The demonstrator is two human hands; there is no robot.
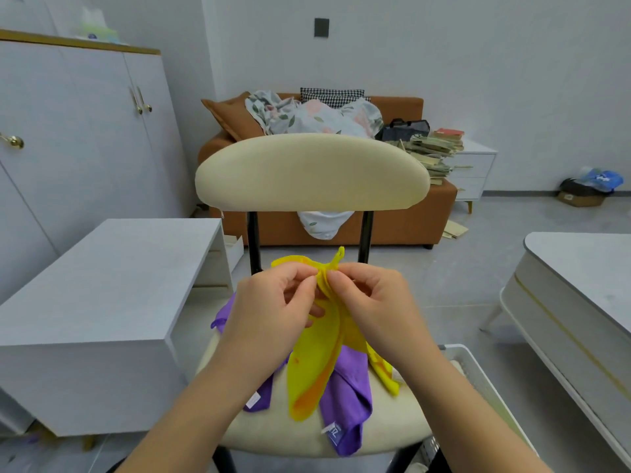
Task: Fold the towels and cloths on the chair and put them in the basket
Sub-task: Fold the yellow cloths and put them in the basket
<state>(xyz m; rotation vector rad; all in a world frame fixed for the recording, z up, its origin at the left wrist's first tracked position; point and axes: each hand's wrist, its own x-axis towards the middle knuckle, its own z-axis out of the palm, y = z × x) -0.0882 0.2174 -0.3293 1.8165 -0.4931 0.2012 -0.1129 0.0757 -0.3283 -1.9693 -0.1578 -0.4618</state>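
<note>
- At mid-frame the left hand and the right hand each pinch the upper edge of the yellow cloth between thumb and fingertips. The two pinches nearly touch.
- The yellow cloth hangs bunched from that grip. Its lower end drapes over the purple cloth, which lies crumpled on the seat of the chair in the lower middle of the frame.
- We judge the step in hand to be finding the yellow cloth's corners so that it can be opened out for folding.
- To do it well, we would run the two pinches apart along the hem until each reaches a corner. Then we would lift until the cloth hangs flat and clear of the purple one, and only then bring corner to corner.
- The fabric looks thin and limp, so we think a light pinch is enough. The small loop standing up above the fingers may mark a corner and could serve as a guide.
- The basket sits at the lower right of the frame, just beside the chair. The right forearm covers much of it and the frame cuts off the rest, so we cannot tell what lies inside.
- Much of the purple fabric is hidden under the yellow cloth and the left hand, so we cannot say whether it is one cloth or two.
- An orange patch shows near the yellow cloth's lower end. We cannot tell whether it is a stain or doubled layers.
- The fingertips are buried in the folds, so how much fabric each holds is unclear.
</note>
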